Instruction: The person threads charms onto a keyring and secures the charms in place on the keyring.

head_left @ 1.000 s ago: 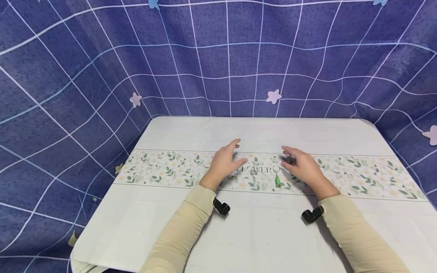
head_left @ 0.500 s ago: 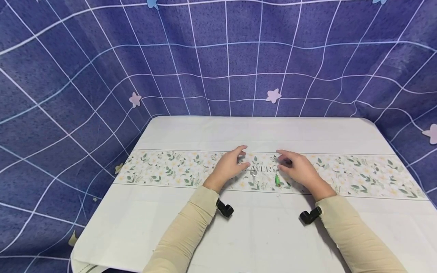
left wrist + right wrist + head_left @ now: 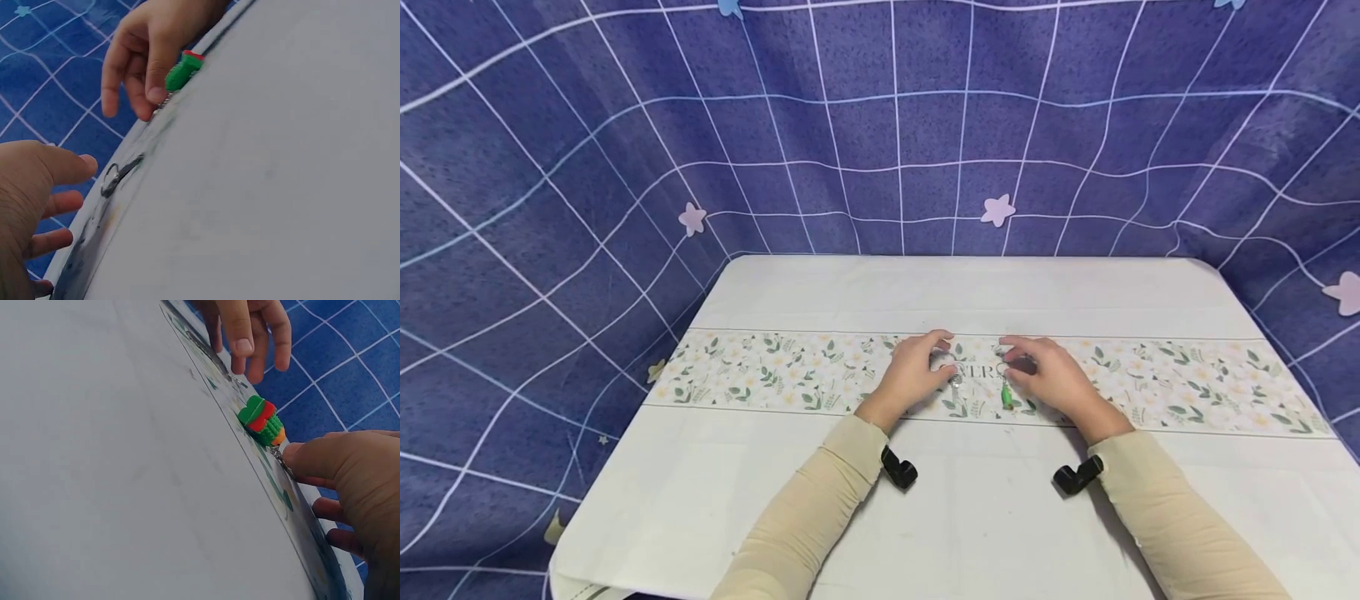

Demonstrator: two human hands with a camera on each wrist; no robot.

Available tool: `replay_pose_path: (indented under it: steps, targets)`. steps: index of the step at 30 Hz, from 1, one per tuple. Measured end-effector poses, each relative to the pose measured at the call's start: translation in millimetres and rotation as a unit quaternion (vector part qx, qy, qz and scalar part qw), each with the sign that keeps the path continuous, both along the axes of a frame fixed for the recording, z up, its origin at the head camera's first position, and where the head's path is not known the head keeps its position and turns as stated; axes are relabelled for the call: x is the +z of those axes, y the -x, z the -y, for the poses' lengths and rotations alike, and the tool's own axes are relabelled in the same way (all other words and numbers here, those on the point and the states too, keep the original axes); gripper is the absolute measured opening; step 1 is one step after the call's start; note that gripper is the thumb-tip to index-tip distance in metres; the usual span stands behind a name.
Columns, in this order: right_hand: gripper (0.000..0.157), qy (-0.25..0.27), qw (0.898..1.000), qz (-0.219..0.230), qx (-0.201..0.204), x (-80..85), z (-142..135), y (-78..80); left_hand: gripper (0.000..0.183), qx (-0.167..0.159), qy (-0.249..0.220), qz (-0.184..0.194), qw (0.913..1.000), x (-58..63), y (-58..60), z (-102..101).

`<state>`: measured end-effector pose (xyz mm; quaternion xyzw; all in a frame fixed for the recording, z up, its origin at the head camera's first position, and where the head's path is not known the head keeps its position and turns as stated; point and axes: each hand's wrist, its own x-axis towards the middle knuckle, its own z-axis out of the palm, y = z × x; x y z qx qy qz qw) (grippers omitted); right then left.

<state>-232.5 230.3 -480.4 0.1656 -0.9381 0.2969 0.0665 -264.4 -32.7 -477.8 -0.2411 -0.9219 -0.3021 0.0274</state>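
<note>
A silver key on a ring (image 3: 956, 385) lies on the table's flowered band, its ring (image 3: 109, 181) tilted up in the left wrist view. To its right lies a keychain (image 3: 1007, 395) with a green, red and orange charm (image 3: 264, 422), a short metal chain and a ring. My left hand (image 3: 916, 368) is beside the key, fingers loosely bent, its thumb tip overlapping the ring in the head view; the left wrist view shows a gap between them. My right hand (image 3: 1058, 377) hovers at the keychain, thumb tip right by the chain, index finger stretched out beyond.
A white cloth (image 3: 970, 500) with a flowered, lettered band covers the table. A blue gridded curtain (image 3: 850, 133) with stars hangs behind it and on the sides. Each wrist bears a small black camera, such as the left wrist camera (image 3: 898, 469).
My left hand has moved right and slightly nearer, to the key. The right hand has shifted a little left, to the keychain. Key and keychain lie where they were.
</note>
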Motion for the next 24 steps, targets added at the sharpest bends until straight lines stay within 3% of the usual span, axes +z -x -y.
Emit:
replay_pose_path:
  steps: [10, 24]
  targets:
    - [0.053, -0.010, 1.000, -0.021, 0.005, -2.9, 1.9, 1.2, 0.053, -0.012, 0.020, -0.033, 0.9992, -7.0, -1.4, -3.4]
    - [0.043, -0.014, 1.000, -0.011, -0.005, -1.5, 3.2, -0.6, 0.042, -0.025, 0.006, -0.027, 0.9993, -9.3, -1.0, -4.5]
